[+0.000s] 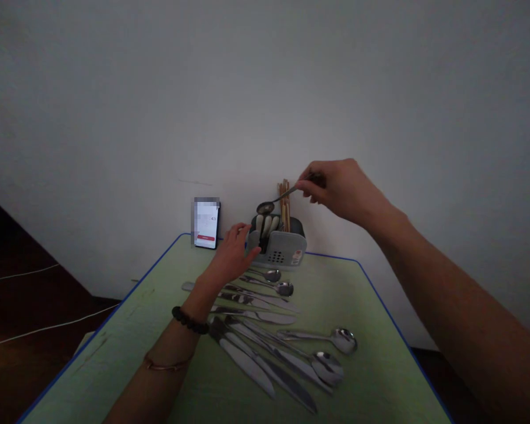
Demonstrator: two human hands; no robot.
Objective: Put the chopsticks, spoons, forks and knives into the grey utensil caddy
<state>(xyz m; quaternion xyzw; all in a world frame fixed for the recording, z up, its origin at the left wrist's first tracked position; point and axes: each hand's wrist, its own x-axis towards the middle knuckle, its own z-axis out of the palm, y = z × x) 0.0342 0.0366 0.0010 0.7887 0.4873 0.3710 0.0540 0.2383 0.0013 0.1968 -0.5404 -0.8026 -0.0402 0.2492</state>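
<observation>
My right hand [335, 185] pinches the handle of a spoon [265, 208], whose bowl hangs just above the grey cutlery holder [282, 250]. Several pale handles [267, 225] and a bundle of wooden chopsticks [285, 203] stand upright in that holder. Around the holder's left end is my left hand [234, 256], thumb at the front and fingers at the side. In front of it, small spoons [285, 288] lie on the green table [371, 377]. Nearer to me are several table knives [247, 359] and two larger spoons [344, 340]; my left forearm hides some handle ends.
A phone [206, 224] with a lit screen leans on the white wall [265, 88] at the table's back left corner. Blue edging [384, 300] runs along the table. Pale cables [48, 327] cross the dark floor on the left.
</observation>
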